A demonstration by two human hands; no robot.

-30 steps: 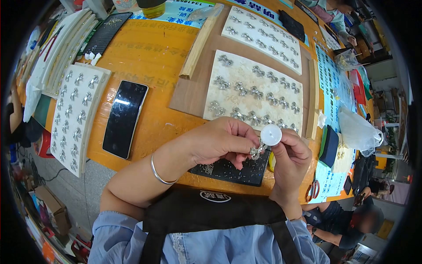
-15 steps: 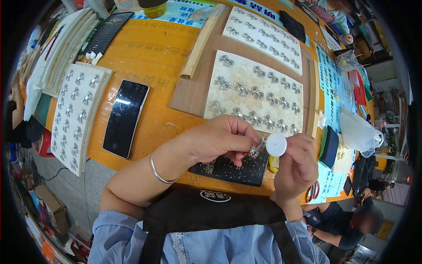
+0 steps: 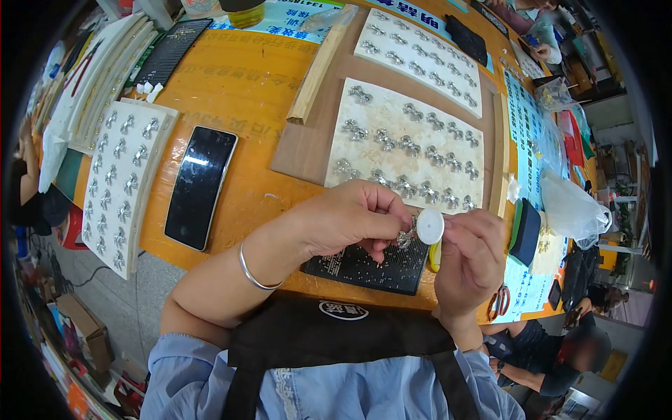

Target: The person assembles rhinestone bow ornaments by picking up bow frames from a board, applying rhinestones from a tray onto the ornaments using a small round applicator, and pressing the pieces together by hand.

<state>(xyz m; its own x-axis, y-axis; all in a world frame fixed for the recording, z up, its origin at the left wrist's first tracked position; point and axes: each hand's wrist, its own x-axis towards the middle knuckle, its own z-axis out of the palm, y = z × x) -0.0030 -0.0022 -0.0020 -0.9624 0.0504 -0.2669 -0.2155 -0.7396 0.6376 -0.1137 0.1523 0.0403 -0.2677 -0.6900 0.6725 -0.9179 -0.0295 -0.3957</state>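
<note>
Between the thumb and fingers of my left hand is a small silver bow-shaped ornament. My right hand pinches a white round cap-like piece, its flat face toward me and its edge close against the ornament; whether they touch I cannot tell. Beneath both hands lies a black ridged tray scattered with tiny bright beads or stones. Just beyond the hands, a cream board carries rows of similar silver bows. Something yellow shows partly behind my right hand.
A second board of bows sits farther back, between wooden strips. On the left are a black phone and stacked boards. Red-handled pliers and a clear plastic bag lie right. Other people sit around the table.
My right hand has shifted slightly left, bringing the white round piece closer to the silver bow. My left hand has stayed almost still.
</note>
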